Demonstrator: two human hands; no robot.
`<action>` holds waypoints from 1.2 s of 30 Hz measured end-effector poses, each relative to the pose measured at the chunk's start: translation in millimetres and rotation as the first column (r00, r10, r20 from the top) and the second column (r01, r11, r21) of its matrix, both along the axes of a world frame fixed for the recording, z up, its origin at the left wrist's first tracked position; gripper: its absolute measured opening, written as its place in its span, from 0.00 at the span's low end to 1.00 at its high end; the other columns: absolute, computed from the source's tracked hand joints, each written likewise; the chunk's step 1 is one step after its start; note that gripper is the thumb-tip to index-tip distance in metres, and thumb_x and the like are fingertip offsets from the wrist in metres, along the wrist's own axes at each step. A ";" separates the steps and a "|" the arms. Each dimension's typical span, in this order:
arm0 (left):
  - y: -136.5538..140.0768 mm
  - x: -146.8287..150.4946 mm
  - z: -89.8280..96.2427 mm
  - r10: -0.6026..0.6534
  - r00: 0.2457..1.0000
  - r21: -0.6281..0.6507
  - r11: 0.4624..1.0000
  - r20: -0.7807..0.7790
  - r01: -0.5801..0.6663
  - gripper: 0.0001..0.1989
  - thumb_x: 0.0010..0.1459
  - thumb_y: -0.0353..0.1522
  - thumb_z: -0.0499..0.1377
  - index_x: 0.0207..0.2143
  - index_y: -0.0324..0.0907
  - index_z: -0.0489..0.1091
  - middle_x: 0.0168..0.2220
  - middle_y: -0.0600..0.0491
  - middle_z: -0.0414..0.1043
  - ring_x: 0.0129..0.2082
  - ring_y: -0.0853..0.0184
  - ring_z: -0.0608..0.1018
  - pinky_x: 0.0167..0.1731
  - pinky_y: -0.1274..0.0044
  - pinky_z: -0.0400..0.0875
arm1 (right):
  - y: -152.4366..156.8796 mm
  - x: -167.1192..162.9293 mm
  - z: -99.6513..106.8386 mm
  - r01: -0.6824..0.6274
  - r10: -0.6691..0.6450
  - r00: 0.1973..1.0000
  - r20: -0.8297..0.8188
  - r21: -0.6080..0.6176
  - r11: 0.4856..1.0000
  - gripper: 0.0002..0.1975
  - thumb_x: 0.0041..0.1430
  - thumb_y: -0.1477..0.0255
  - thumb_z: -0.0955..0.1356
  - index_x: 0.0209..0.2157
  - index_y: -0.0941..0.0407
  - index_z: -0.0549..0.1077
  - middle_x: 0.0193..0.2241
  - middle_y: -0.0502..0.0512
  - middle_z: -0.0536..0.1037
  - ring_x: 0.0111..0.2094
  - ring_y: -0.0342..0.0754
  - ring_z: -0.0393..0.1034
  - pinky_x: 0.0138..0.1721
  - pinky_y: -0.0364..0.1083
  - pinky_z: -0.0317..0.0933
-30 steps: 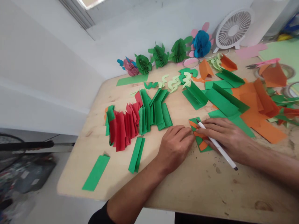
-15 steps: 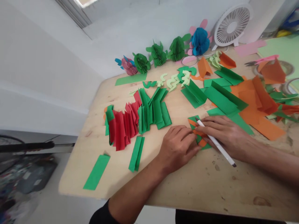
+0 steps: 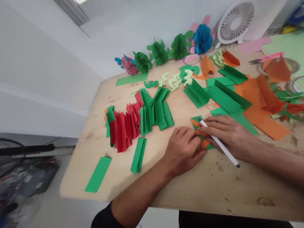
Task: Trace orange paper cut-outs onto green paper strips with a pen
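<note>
In front of me lies a small green paper piece (image 3: 196,118) with an orange paper cutout (image 3: 205,144) on top of it. My left hand (image 3: 182,148) has its fingers curled and pressed down at the left edge of these papers. From the other side my right hand (image 3: 231,134) covers part of them, its fingers closed around a white pen (image 3: 222,146) that slants across the hand. The pen's dark tip points up and left, over the green piece. The fingers hide much of both papers.
Folded red strips (image 3: 122,131) and folded green strips (image 3: 156,110) stand on the wooden table (image 3: 213,193). Green folded pieces (image 3: 229,98) and orange sheets (image 3: 256,110) lie to the right. Pink-handled scissors (image 3: 268,58), several paper flowers (image 3: 179,46) and a white fan (image 3: 236,23) are behind.
The camera view has shifted slightly. Both hands stay at the same papers, with only small finger movements, and the pen keeps its place in my right hand.
</note>
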State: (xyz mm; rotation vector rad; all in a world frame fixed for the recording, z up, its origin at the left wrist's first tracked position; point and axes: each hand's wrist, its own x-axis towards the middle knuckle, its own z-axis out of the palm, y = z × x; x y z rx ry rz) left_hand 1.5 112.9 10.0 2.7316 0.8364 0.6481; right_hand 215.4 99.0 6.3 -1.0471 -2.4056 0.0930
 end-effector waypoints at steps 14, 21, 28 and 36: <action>0.3 -0.7 0.8 -0.007 1.000 -0.017 1.000 -0.020 0.007 0.13 0.62 0.39 0.55 0.32 0.38 0.71 0.35 0.48 0.70 0.37 0.61 0.70 0.38 0.68 0.67 | -0.4 1.0 -0.2 0.001 -0.001 1.000 0.005 -0.017 1.000 0.14 0.64 0.73 0.63 0.51 0.55 0.70 0.49 0.59 0.77 0.52 0.54 0.69 0.48 0.54 0.63; 0.1 -1.4 0.2 -0.008 0.999 -0.025 1.000 -0.039 0.007 0.14 0.63 0.40 0.54 0.33 0.39 0.71 0.36 0.47 0.70 0.38 0.61 0.70 0.39 0.68 0.67 | -0.7 0.6 1.6 -0.005 0.005 1.000 0.008 -0.020 1.000 0.14 0.64 0.72 0.63 0.51 0.55 0.70 0.49 0.59 0.77 0.52 0.54 0.69 0.48 0.53 0.62; 0.5 -1.5 0.6 -0.010 0.999 -0.020 1.000 -0.036 0.010 0.13 0.63 0.39 0.54 0.32 0.39 0.71 0.36 0.48 0.70 0.38 0.61 0.70 0.39 0.68 0.67 | -0.9 0.3 1.8 0.000 0.000 1.000 0.016 -0.010 1.000 0.14 0.65 0.72 0.63 0.51 0.56 0.69 0.49 0.59 0.77 0.52 0.54 0.68 0.48 0.53 0.62; 0.5 -2.0 0.0 -0.011 0.999 -0.021 1.000 -0.045 0.010 0.13 0.63 0.40 0.54 0.32 0.39 0.70 0.36 0.48 0.70 0.38 0.61 0.71 0.40 0.68 0.68 | -0.5 0.3 1.6 -0.004 0.005 1.000 0.023 -0.015 1.000 0.14 0.64 0.72 0.63 0.51 0.56 0.69 0.49 0.59 0.77 0.52 0.54 0.69 0.48 0.54 0.63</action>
